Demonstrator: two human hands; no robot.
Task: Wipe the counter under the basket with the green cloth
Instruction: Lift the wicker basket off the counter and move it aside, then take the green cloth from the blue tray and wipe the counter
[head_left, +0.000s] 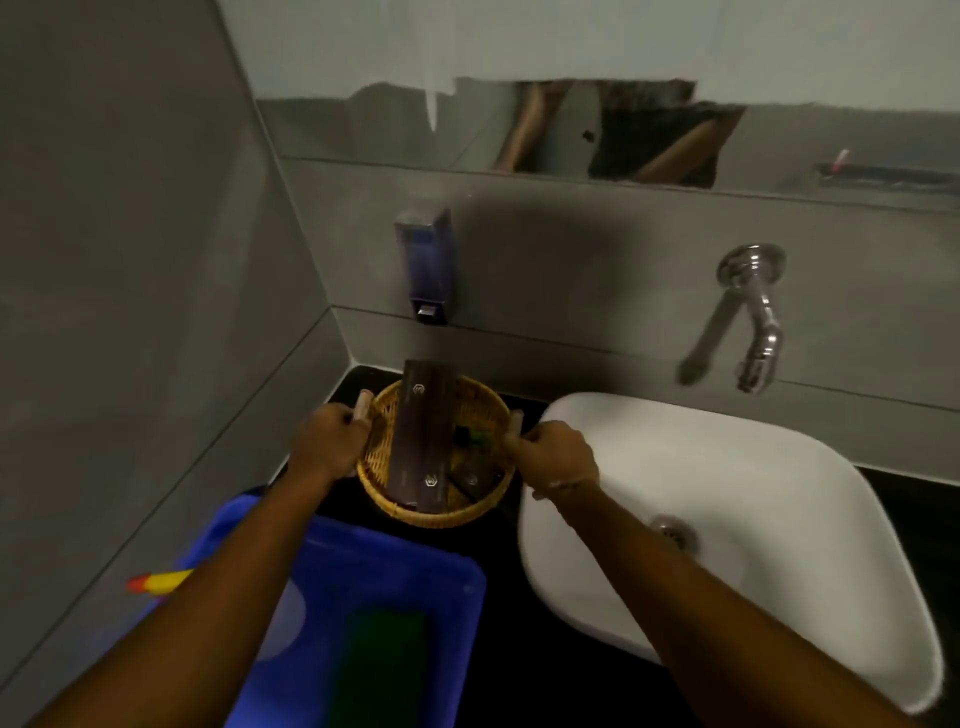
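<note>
A round wicker basket (382, 499) stands in the back left corner of the black counter (498, 613). It holds a long dark brown box (421, 441) and small dark items. My left hand (327, 441) grips the basket's left handle. My right hand (553, 452) grips its right handle. The green cloth (382, 670) lies folded inside a blue plastic tub (457, 587) at the near left, under my left forearm.
A white basin (727, 467) fills the counter's right side, with a chrome tap (758, 312) on the wall above it. A soap dispenser (423, 260) hangs above the basket. A red and yellow object (156, 582) sticks out left of the tub. Grey walls close in the left and back.
</note>
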